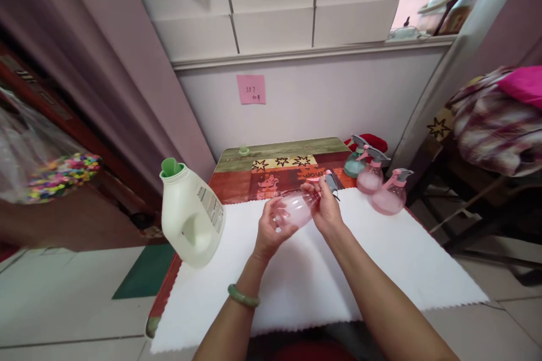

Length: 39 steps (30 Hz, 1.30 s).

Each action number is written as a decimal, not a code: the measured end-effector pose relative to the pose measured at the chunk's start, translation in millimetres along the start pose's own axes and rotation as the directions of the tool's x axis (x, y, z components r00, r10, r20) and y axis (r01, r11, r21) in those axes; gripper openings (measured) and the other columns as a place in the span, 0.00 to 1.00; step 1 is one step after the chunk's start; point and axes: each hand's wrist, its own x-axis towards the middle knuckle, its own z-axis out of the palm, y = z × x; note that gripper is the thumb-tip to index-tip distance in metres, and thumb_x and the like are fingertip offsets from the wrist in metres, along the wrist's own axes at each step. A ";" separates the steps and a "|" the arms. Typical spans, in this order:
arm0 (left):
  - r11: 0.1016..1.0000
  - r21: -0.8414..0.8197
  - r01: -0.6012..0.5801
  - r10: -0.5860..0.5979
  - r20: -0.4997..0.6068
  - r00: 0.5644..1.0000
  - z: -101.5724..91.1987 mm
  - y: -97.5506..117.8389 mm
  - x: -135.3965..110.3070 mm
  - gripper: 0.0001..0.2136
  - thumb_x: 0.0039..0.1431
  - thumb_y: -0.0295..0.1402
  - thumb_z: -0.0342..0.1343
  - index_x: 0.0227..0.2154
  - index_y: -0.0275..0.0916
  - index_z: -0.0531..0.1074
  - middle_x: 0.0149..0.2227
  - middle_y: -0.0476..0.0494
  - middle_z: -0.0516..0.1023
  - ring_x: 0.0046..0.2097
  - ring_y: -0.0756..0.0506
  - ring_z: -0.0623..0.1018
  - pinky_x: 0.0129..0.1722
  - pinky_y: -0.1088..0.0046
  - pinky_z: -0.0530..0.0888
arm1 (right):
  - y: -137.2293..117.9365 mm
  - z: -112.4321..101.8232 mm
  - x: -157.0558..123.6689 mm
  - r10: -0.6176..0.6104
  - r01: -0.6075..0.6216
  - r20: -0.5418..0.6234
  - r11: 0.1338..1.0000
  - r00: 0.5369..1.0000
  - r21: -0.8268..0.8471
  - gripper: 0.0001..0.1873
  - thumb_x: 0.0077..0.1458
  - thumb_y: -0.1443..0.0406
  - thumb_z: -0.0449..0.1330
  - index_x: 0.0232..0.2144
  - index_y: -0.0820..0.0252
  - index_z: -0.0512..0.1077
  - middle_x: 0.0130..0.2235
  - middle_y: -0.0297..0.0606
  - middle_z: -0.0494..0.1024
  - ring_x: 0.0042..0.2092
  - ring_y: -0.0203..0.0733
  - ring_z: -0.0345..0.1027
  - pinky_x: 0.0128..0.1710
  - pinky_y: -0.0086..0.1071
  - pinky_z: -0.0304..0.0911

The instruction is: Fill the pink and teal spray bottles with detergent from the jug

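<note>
- While both hands hold it above the white sheet, the clear pink spray bottle lies tipped on its side, its rounded base toward the left and its grey-and-pink trigger head toward the right.
- The left hand has its fingers spread and curved around the base, the thumb along the near side.
- The right hand has its fingers drawn in narrowly around the neck, just beside the trigger head; exactly which part each fingertip touches cannot be told.
- Both forearms reach forward from the near edge and converge on the bottle; a green bangle circles the left one.
- To the right, well apart from the right hand, three more spray bottles stand close together: a teal one farthest back, a pink one in the middle and another pink one nearest, with a red item behind them.
- To the left, apart from the left hand, a large pale jug stands upright, a green piece in its mouth.
- Beyond the sheet, the printed surface shows, with a small green ring near its far edge.
- Farther out are a pink note on the wall, a plaid bundle at right and a clear bag of colourful bits at left.
</note>
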 end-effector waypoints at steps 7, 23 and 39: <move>0.869 -0.243 0.431 -0.384 0.219 0.897 -4.1 -28.7 -5.1 0.46 0.50 0.74 0.38 0.38 0.30 0.77 0.24 0.33 0.77 0.19 0.42 0.75 0.17 0.67 0.70 | 15.6 4.7 -11.3 -0.041 0.044 0.024 0.984 0.999 -0.170 0.22 0.46 0.48 0.70 0.31 0.58 0.73 0.26 0.33 0.82 0.24 0.38 0.73 0.26 0.30 0.65; 0.869 -0.417 0.267 -0.286 0.017 0.958 -9.3 -35.9 -15.8 0.30 0.49 0.43 0.69 0.54 0.41 0.69 0.45 0.38 0.80 0.41 0.41 0.82 0.38 0.64 0.79 | 38.0 -2.6 -12.2 -0.130 0.123 -0.028 0.976 0.991 -0.182 0.24 0.46 0.45 0.70 0.26 0.57 0.71 0.26 0.33 0.82 0.29 0.38 0.75 0.31 0.30 0.68; 0.907 -0.385 0.170 -0.187 -0.007 0.982 -10.2 -42.5 -17.0 0.42 0.35 0.32 0.76 0.56 0.50 0.63 0.55 0.41 0.72 0.52 0.38 0.77 0.41 0.62 0.78 | 34.8 -6.4 -15.2 -0.115 0.110 -0.029 0.986 0.993 -0.124 0.28 0.47 0.42 0.69 0.21 0.55 0.63 0.27 0.33 0.81 0.31 0.37 0.75 0.36 0.31 0.69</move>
